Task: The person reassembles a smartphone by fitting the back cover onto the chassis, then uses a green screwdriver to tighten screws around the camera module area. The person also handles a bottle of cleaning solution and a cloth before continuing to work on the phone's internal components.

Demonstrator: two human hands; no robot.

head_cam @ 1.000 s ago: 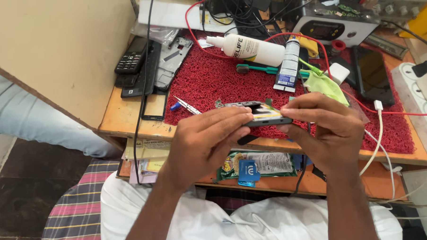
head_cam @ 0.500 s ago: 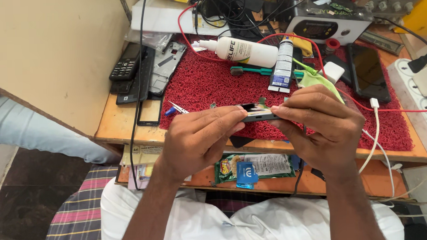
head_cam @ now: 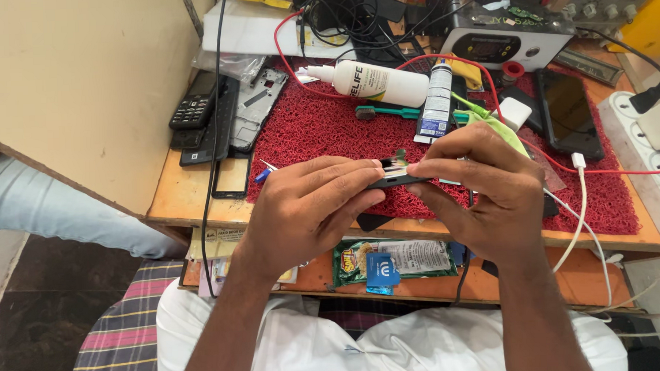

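From my remote view the wooden counter fills the upper frame, with a cream wall panel to its left and dark floor tiles below it. A red textured mat covers most of the counter; on it lie a white squeeze bottle, a glue tube and a teal toothbrush. A grey bench instrument stands at the back, a dark phone to the right, and black handsets at the left edge. A lower shelf carries a green snack packet. My left hand and right hand both grip a thin dark phone part, held edge-on just above the mat's front edge; it may be a frame or screen, I cannot tell which.
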